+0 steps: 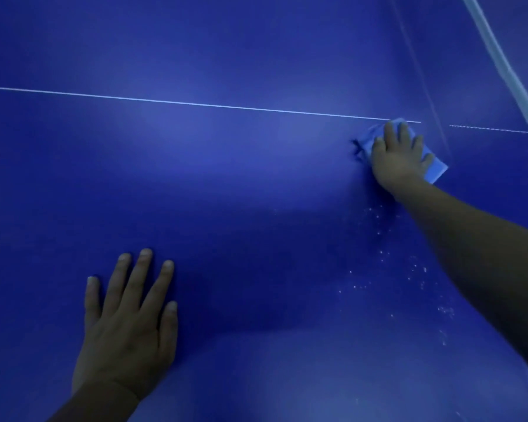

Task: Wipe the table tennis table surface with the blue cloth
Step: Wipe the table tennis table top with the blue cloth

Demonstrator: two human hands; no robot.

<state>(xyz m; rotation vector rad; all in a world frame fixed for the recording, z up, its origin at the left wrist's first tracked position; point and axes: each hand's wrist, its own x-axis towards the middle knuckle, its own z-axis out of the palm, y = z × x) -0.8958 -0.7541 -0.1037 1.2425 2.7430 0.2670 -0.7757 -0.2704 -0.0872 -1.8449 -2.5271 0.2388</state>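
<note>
right hand [401, 161] is pressed flat, fingers spread, on the blue cloth [437, 170], which sits on the table [226, 178] right at the white line [195, 102]. left hand [128, 324] lies spread flat on the table, well below that line.

No text, label, brand, number or sign can be read anywhere in the view. The only marking is a thin white line [195, 103] painted across the blue counter [226, 178], and it carries no lettering. The blue cloth [436, 169] shows no tag or print on the part that can be seen.
</note>
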